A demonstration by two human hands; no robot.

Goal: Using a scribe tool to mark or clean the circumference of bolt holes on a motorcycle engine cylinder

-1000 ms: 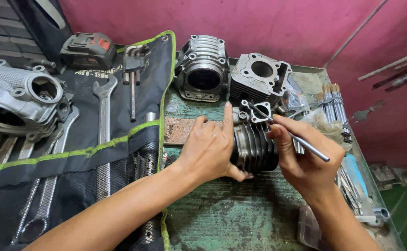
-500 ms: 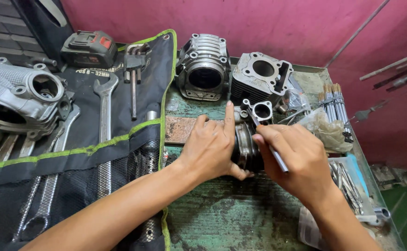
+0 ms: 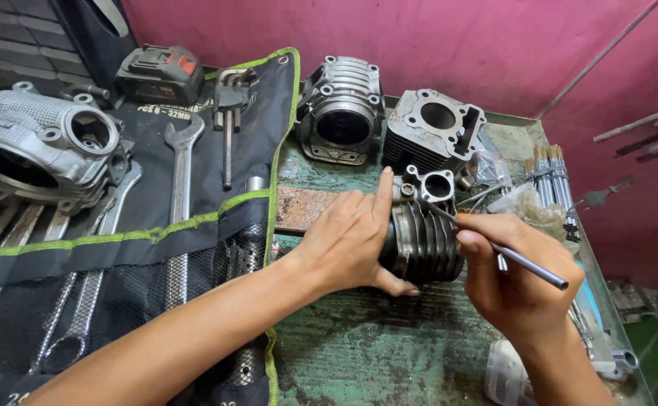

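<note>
A dark finned engine cylinder lies on its side on the green worn workbench. My left hand grips its left end, index finger pointing up along its flange. My right hand holds a thin metal rod like a pen, with the tip touching the cylinder's upper flange near a bolt hole.
Two more cylinders stand at the back. A black tool roll with wrenches, a hex key set, a battery pack and a silver engine head lies left. Brushes and rods sit right.
My right hand has shifted slightly right and the rod now slants with its tip on the cylinder's top flange. My left hand stays on the cylinder.
</note>
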